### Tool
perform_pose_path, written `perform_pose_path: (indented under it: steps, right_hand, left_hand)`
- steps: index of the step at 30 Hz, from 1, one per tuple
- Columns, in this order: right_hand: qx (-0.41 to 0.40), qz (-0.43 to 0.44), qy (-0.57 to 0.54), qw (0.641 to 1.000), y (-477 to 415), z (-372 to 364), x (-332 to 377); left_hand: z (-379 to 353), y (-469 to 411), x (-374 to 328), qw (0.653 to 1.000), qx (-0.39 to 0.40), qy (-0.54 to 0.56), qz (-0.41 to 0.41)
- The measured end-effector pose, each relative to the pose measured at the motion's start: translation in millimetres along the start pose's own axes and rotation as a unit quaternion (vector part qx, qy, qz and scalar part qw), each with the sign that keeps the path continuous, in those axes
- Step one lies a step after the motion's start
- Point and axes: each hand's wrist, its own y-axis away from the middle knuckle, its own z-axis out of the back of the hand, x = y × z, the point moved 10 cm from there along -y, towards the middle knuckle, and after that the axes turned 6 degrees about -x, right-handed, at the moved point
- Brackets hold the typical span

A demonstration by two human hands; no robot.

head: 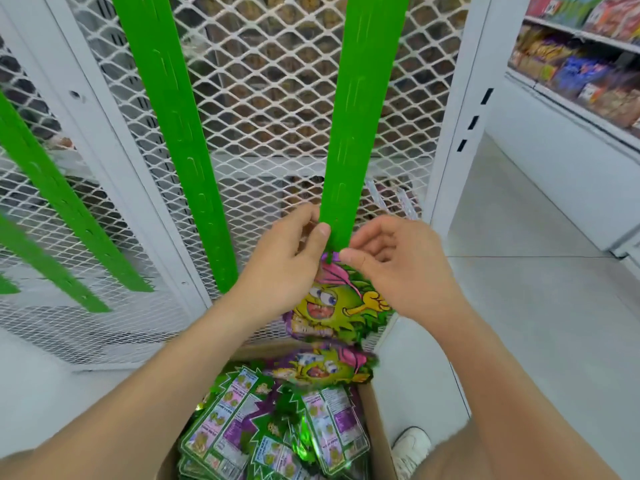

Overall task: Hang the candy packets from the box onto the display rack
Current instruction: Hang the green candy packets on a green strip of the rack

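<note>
Strips (52,188) of green plastic hang unused across the left of the frame against the white mesh rack (263,98), their tabs bare, so most of the hanging looks not yet done. Just left of centre the left hand (287,265) pinches the lower end of the green strip (360,133), thumb pressed on its front and fingers curled behind, seemingly to steady the loose end. Directly below that end hangs the candy packet (339,306), face outward, its top meeting the strip's lowest tab; whether it is hooked on I cannot tell. Under it, at bottom centre, the box (379,420) stands close beneath both hands, full of further packets within easy reach. Right of centre the right hand (394,268) pinches the packet's top edge between thumb and forefinger, the other fingers loosely curled, probably guiding it onto the tab. Stocked shelves (571,64) fill the upper right.
</note>
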Motion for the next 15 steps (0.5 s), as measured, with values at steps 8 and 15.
perform_pose_path:
  steps: [8, 15]
  right_hand:
    - [0.131, 0.0, 0.274, 0.953, 26.0, -30.6, -65.3]
    - [0.209, -0.099, 0.348, 0.909, 70.1, -81.3, -171.7]
  left_hand:
    - [20.7, 20.0, 17.5, 0.99, -0.094, -0.102, -0.034]
    - [21.7, 50.0, -4.7, 0.955, -0.17, -0.223, -0.098]
